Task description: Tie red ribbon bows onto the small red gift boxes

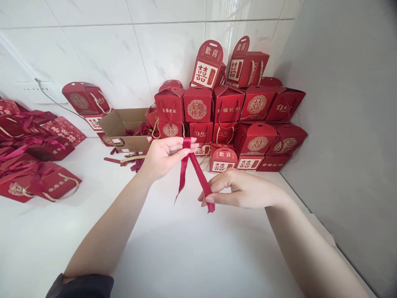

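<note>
A dark red ribbon (199, 174) is stretched between my two hands above the white tabletop. It loops over the fingers of my left hand (169, 153), whose thumb presses it against them. One loose tail hangs down below that hand, narrowing to a point. Lower and to the right, my right hand (237, 190) pinches the other end between thumb and fingers, and a short end sticks out past the thumb.
Red gift boxes (259, 142) are stacked against the tiled wall. An open cardboard box (132, 142) holds small red pieces, with loose strips beside it. Several ribboned red boxes (58, 182) lie at the left. A grey panel (347, 103) bounds the right side.
</note>
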### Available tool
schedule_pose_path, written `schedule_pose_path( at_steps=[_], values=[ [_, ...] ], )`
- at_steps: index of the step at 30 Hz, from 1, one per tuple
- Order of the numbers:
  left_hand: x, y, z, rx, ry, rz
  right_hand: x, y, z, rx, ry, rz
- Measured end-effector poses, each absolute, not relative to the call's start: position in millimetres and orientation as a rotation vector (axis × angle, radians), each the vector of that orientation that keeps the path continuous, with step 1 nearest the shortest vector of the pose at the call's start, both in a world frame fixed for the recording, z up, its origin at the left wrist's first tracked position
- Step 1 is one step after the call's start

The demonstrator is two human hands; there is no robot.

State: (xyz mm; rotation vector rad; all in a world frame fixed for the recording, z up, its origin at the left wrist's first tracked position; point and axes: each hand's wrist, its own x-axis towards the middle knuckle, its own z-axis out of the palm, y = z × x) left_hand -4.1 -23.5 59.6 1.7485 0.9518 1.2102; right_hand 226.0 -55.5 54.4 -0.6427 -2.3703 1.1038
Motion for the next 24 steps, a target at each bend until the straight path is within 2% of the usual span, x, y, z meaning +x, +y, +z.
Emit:
schedule_pose_path(
  at_steps=[5,11,17,24],
  values=[
    [-0.7,-25.0,55.2,1.974,0.962,0.998,236.0,-52.8,62.0,-0.405,-2.119,1.387],
    [9.4,-29.9,50.7,1.886,0.771,0.64,233.7,-40.9,45.8,-0.558,-1.682,1.224],
    [7.8,-23.9,47.9,1.611,0.757,0.446,227.8,-36.6,40.8,-0.691,-1.851,1.039],
    [1.8,-29.5,59.4,1.392,0.664,0.492,228.5,-26.8,31.7,-0.691,-2.042,0.958]
  ],
)
